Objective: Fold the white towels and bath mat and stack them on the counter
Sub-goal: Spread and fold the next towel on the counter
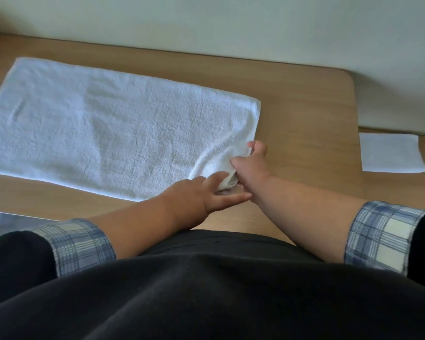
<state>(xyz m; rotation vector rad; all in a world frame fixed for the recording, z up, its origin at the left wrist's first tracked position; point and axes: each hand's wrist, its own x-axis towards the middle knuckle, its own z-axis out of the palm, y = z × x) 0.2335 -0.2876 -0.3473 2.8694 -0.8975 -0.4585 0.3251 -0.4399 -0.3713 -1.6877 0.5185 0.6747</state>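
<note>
**A:** What are the hands doing?

**B:** The right hand (252, 165) has its fingers curled round the near right corner of the large white terry towel (108, 126), which is bunched and lifted a little. The left hand (206, 192) meets it at the same corner, with the thumb on top of the bunched cloth and the fingers stretched out below it along the wood. I cannot tell whether it pinches the cloth or only steadies it.

**A:** What is hard to see?

**B:** The right fingertips are buried in the fold. The towel's left end runs out of the picture. A black garment (206, 290) fills the bottom and hides the counter's near edge. The blue-and-cream plaid cuffs (79, 244) are turned back on both forearms.

**A:** And the rest of the towel?

**B:** It lies flat and spread out on the light brown wooden counter (304, 143), apart from a ridge running from the held corner.

**A:** And around it?

**B:** Well to the right of the towel, beyond the counter's rounded corner, a small folded white cloth (391, 153) lies on a lower wooden ledge. A plain pale wall (231, 25) stands behind the towel. A glossy grey surface (0, 219) shows at its near left, too blurred to identify.
</note>
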